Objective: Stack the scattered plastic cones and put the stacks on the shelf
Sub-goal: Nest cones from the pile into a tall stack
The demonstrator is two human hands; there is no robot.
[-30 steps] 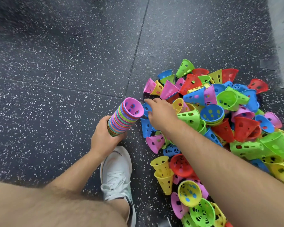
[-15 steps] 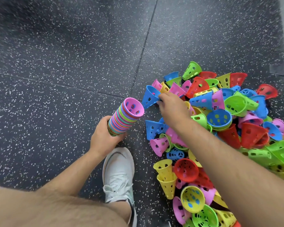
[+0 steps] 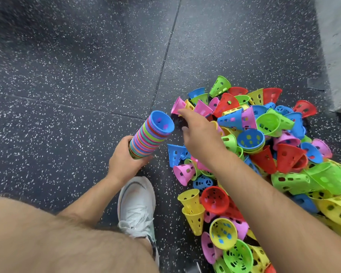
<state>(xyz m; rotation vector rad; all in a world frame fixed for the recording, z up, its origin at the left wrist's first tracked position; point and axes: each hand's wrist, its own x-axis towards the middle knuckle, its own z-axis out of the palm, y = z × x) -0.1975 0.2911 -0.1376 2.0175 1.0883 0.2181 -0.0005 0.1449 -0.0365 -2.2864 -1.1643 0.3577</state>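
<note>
Nesting one inside the other, the cones of the stack point(image 3: 150, 134) make a tilted column of many thin coloured rims, with a blue cone point(image 3: 161, 122) as the top one, its wide mouth open to the camera. The left hand point(image 3: 124, 160) grips the stack around its lower end, fingers curled round it, just above the floor point(image 3: 67, 75) and in front of a white shoe point(image 3: 136, 200).

The right hand point(image 3: 199, 134) is empty, its fingers stretched toward a pink cone point(image 3: 177, 104) at the near edge of the pile point(image 3: 264, 144); I cannot tell if the fingertip already touches it. The pile lies on the floor to the right of the stack, cones in red, green, yellow, blue and pink, thrown in all directions. No shelf is in view.

I judge each cone to be very light, thin moulded plastic, smooth and a little flexible, with holes in the wall. A pinch on the rim or the narrow tip should be enough. The stack is heavier and could slide apart if tilted more, so a firm hold at the base seems best. The floor is dark speckled rubber in tiles, rough and not slippery.
</note>
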